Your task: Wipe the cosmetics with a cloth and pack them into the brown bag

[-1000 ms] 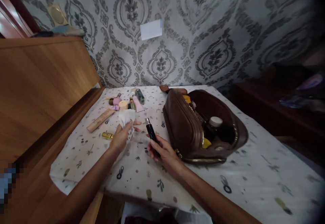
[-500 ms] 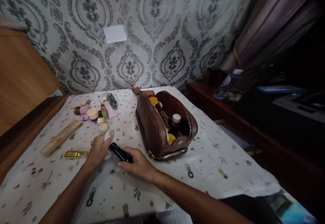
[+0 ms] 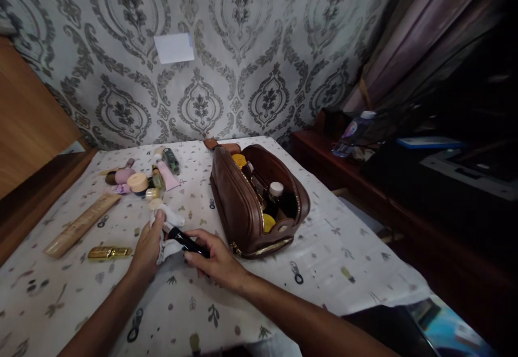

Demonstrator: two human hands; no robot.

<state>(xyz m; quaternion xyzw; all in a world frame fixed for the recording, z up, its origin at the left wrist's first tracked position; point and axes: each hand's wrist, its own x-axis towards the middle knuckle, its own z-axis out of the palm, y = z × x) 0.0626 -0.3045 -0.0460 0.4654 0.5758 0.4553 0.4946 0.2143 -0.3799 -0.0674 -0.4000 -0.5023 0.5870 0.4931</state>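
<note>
My left hand (image 3: 149,244) is closed on a crumpled white cloth (image 3: 172,218), which bunches above and below the fingers. My right hand (image 3: 214,257) grips a black tube (image 3: 186,242) that points left, its lighter end touching the cloth. Right of both hands stands a brown leather bag (image 3: 238,206), unzipped, holding a white-capped bottle (image 3: 275,191) and yellow-lidded items. A gold tube (image 3: 109,253) lies left of my left hand, with a long beige tube (image 3: 83,225) beyond it.
Small cosmetics, among them a cream-lidded jar (image 3: 138,183), a pink tube (image 3: 167,174) and a dark green bottle (image 3: 170,160), lie at the back left. A wooden panel (image 3: 32,119) borders the left. On the right, a clear bottle (image 3: 352,135) stands on a dark red surface.
The view has shifted slightly. My left hand has drawn a little away from my right, and more of the white cloth and the tube's lighter end now show between them.
</note>
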